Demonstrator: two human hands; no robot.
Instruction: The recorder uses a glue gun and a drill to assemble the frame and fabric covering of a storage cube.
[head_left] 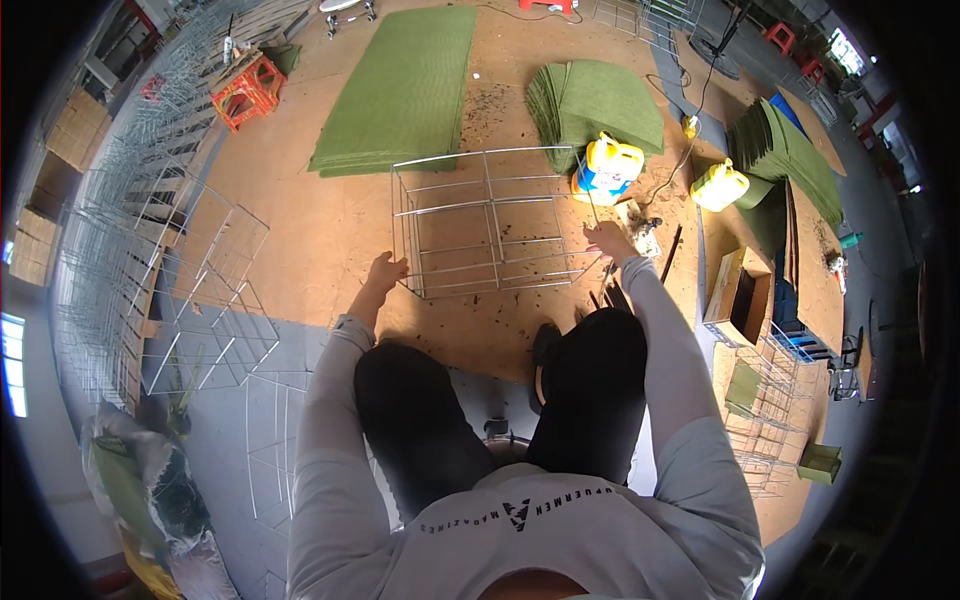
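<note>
In front of my knees a wire frame (490, 204), box-shaped and made of thin metal rods, rests on the brown board (455, 345). My left hand (380, 275) is closed on its near left corner. At the right side my right hand (608, 241) grips the frame's edge, its fingers curled about the rod. Just beyond the right hand stands a yellow jug (608, 168) with a blue label. A small tool (648, 225) lies beside that hand, its kind hard to make out.
Green felt sheets (400, 90) lie stacked ahead, with a curved green pile (605, 105) to their right. Another yellow jug (718, 187) and an open cardboard box (742, 297) are at right. Many wire frames (120, 250) crowd the left. A red stool (247, 92) stands far left.
</note>
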